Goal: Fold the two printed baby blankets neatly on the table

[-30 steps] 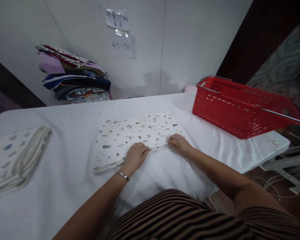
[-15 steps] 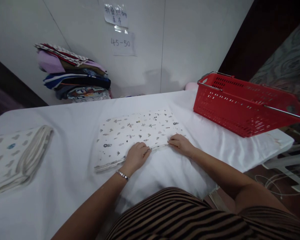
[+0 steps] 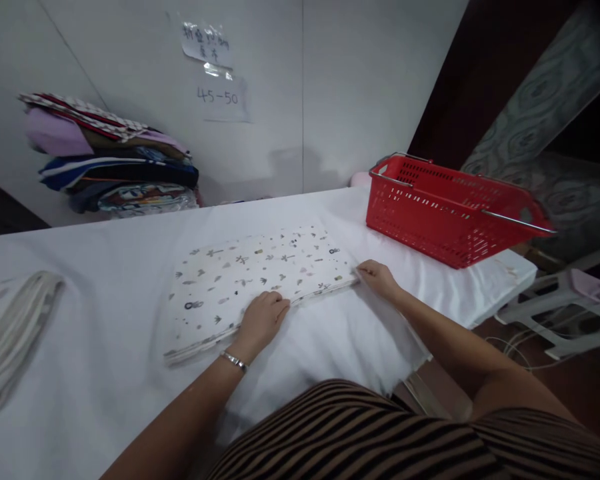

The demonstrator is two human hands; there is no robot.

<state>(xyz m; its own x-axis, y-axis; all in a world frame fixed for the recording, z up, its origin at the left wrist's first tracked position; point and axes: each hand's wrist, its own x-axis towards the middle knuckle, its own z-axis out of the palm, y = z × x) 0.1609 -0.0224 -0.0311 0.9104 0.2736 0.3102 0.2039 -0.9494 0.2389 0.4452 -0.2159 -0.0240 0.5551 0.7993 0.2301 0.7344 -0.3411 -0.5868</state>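
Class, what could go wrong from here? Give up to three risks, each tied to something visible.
The right hand pinches the near right corner of the patterned cloth; a tug might skew its layers. The left hand is at the near edge and could crease it. The red basket sits by the right end of the table, so a knock might tip it off.

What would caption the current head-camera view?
Two bare hands at the near edge of a folded patterned cloth, red basket to the right.
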